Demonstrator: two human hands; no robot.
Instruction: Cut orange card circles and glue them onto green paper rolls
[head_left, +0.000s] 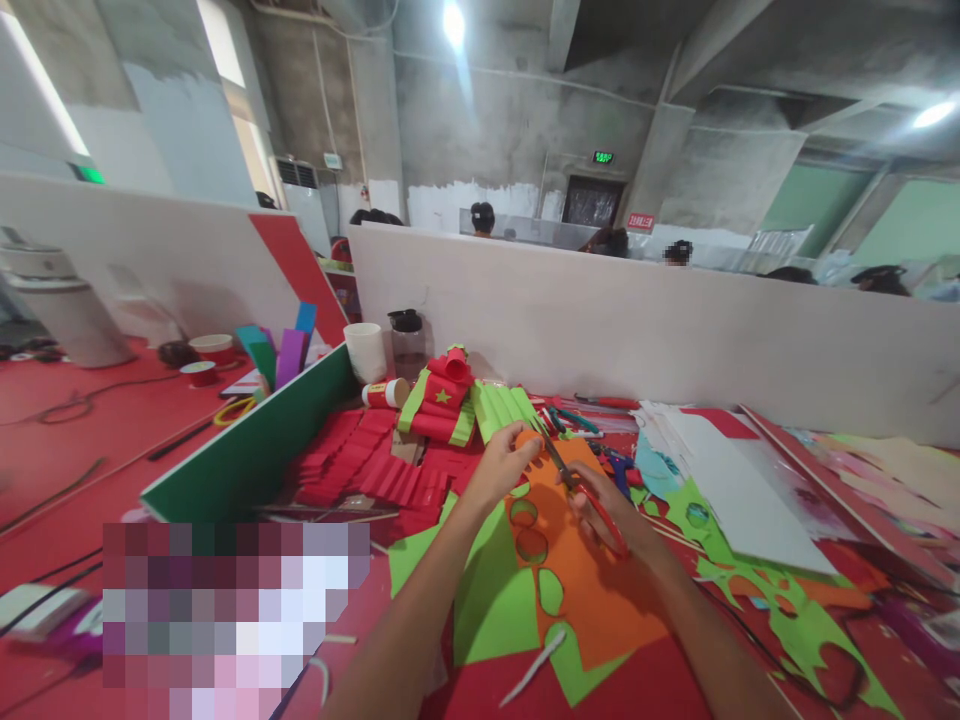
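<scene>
My left hand point(514, 455) pinches a small orange piece point(529, 438) between thumb and fingers, near the top of an orange sheet point(600, 590). In my right hand point(598, 505) are red-handled scissors point(611, 525), their blades pointing up and left toward the orange piece. Along its left side the orange sheet has round cut-outs. Green sheets point(495, 600) lie beneath and beside it. A white strip point(534, 667) rests on the green paper near the front. Whether the blades touch the piece is too small to tell.
Red folded paper strips point(360, 455) fill the left, behind a green divider point(255, 440). A red and green paper figure point(442, 398), a white cup point(365, 352) and a dark-lidded jar point(407, 340) stand behind. Green scraps point(817, 630) and a white board point(750, 490) lie right.
</scene>
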